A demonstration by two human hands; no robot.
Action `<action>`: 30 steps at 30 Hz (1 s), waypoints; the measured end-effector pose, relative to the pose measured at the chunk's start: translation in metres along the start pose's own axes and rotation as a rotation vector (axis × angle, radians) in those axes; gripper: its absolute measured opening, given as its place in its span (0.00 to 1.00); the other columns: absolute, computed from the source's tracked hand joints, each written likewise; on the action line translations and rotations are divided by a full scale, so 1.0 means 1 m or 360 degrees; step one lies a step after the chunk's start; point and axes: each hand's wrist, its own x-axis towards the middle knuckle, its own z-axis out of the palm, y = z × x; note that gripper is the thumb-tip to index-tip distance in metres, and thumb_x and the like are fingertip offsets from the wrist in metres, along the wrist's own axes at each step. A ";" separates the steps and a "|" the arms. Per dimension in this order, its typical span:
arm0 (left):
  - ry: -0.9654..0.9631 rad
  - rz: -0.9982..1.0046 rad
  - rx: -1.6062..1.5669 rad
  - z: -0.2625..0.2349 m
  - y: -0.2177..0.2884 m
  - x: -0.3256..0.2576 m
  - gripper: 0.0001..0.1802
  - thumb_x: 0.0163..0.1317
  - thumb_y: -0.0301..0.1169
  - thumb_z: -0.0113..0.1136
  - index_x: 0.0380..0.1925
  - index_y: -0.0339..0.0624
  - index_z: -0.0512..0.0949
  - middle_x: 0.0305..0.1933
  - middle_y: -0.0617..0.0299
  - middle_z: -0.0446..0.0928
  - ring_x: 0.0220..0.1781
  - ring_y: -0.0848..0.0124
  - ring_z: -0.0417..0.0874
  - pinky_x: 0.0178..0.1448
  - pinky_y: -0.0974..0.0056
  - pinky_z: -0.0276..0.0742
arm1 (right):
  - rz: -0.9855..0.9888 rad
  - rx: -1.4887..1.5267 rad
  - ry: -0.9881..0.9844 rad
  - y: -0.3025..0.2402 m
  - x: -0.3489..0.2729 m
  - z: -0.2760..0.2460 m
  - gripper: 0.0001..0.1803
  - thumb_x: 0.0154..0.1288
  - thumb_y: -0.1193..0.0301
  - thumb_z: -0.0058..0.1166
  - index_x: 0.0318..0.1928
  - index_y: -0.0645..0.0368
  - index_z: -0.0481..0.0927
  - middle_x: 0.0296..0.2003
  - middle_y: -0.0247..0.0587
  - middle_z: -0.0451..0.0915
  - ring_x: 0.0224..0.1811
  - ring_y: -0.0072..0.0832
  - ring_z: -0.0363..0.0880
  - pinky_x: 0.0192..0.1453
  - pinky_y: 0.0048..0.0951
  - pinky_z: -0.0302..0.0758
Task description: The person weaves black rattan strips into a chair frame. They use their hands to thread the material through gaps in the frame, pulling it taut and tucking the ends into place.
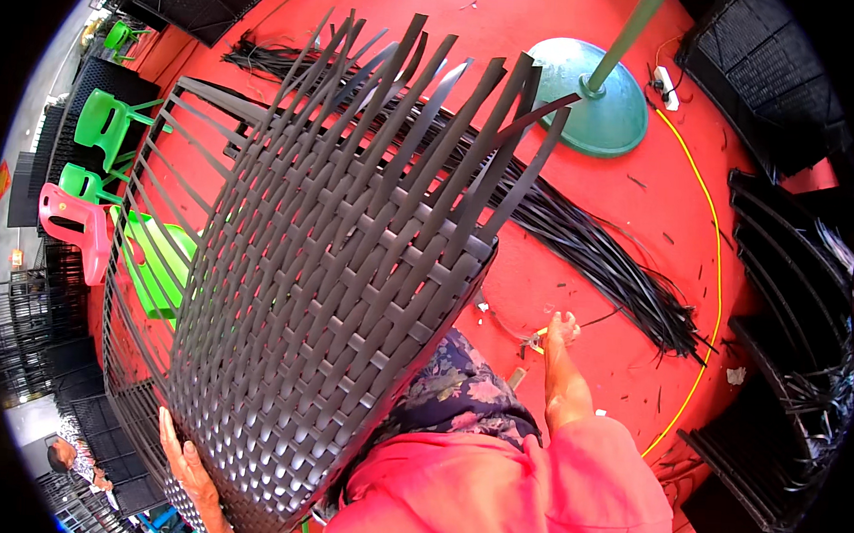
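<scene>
Far left: green plastic chairs [104, 124] stacked beside a pink plastic chair [76, 227], behind the open ribs of a metal frame. Near left: left hand [182, 461] pressed flat against the lower edge of the dark grey woven plastic-wicker furniture panel [331, 281], fingers extended and loose along the weave, not curled round it. The panel fills the centre, tilted, near end resting by the person's lap, far end fanning into loose unwoven strips [435, 86] that stick up and away. Under the panel's left side a bright green plastic seat [160, 260] shows through the frame. Centre near: person's pink sleeve and floral dark fabric. Right of the panel: right hand [561, 330] reaching down to the red floor [602, 193], touching a small tool with a yellowish handle [535, 340]; cannot tell whether the fingers are clenched on it, too small. A long bundle of loose black wicker strips [599, 255] lies on the floor from far centre to right. Far right-centre: round green umbrella base with pole [596, 107]. A yellow cable [709, 241] runs along the floor. Far right edge: stacked black wicker frames [787, 311].
</scene>
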 end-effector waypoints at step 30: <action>-0.0999 0.0466 -0.1927 0.011 0.176 0.055 0.33 0.57 0.33 0.58 0.60 0.37 0.56 0.52 0.57 0.68 0.32 0.80 0.73 0.33 0.76 0.70 | -0.2889 0.1203 -0.1251 -0.336 -0.185 -0.363 0.23 0.54 0.77 0.52 0.53 0.56 0.71 0.30 0.37 0.78 0.21 0.22 0.74 0.22 0.23 0.69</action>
